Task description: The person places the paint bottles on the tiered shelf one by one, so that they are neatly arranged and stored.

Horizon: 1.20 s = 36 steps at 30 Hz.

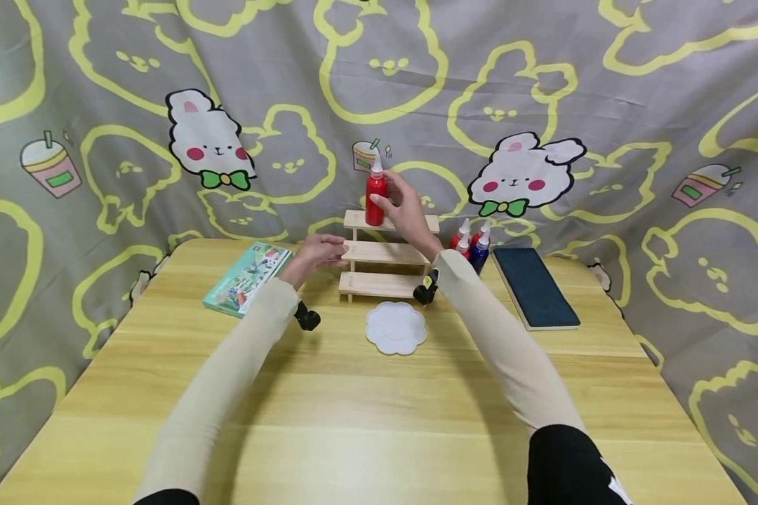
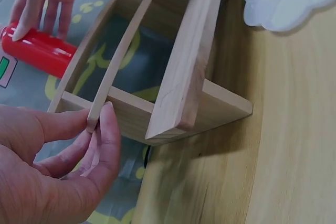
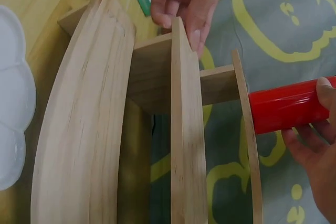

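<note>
A three-step wooden shelf (image 1: 388, 284) stands toward the back of the table. On its top step, near the left end, is a red squeeze bottle (image 1: 375, 200) with a white pointed cap, gripped by my right hand (image 1: 410, 214) between thumb and fingers. The right wrist view shows the base of the red bottle (image 3: 286, 106) right at the top board. My left hand (image 1: 318, 256) pinches the left end of the middle board (image 2: 102, 90) between thumb and fingertips. A white flower-shaped palette (image 1: 396, 328) lies in front of the shelf.
Right of the shelf, several squeeze bottles (image 1: 479, 249), red and dark blue, stand grouped beside my right forearm. A dark notebook (image 1: 535, 289) lies farther right. At the left lies a green illustrated box or book (image 1: 246, 278). A patterned grey curtain (image 1: 290, 140) hangs behind the table.
</note>
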Motion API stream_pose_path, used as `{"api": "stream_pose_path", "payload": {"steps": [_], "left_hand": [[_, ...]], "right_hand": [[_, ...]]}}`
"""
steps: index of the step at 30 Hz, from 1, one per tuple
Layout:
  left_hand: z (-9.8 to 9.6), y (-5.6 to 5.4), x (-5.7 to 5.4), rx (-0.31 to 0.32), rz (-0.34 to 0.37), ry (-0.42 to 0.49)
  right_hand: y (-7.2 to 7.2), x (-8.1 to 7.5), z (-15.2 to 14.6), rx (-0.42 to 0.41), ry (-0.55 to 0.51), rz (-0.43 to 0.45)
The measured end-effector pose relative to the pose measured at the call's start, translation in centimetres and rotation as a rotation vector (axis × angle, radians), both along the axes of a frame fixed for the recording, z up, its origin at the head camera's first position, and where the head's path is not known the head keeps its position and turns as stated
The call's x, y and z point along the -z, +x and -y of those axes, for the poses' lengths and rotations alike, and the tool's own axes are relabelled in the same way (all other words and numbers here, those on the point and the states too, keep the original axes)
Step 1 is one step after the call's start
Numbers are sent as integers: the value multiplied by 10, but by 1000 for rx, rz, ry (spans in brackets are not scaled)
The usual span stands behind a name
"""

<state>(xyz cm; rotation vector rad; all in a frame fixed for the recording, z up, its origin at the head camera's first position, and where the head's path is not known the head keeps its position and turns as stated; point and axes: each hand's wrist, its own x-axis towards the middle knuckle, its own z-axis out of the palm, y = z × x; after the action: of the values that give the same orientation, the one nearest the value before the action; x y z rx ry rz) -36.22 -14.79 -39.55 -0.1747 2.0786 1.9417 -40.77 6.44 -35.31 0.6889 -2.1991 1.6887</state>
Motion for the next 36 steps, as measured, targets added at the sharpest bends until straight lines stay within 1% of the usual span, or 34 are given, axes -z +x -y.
{"api": "stream_pose_path", "payload": {"steps": [4,9,15,18,22,25,28,31,36], "left_hand": [[-1,3,2,12,-17,-12],[3,4,4,12,-23,7],[10,2,6,5,-39,2],[8,3,6,18,-45,17],[3,2,6,32,-78,32],[2,2,6,40,-109,14],[4,1,6,52,-125,-29],[7,-1,6,44,-121,-42],[8,-5,5,30,-101,-20]], "right_hand": [[3,3,0,17,8,-14],[5,5,5,42,-3,-15],[6,4,11,33,6,-11],[6,3,10,44,23,-6],[5,0,5,38,46,-28],[3,-1,3,28,59,-44],[3,-1,3,27,62,-41],[2,1,4,28,62,-32],[3,2,3,45,65,-44]]}}
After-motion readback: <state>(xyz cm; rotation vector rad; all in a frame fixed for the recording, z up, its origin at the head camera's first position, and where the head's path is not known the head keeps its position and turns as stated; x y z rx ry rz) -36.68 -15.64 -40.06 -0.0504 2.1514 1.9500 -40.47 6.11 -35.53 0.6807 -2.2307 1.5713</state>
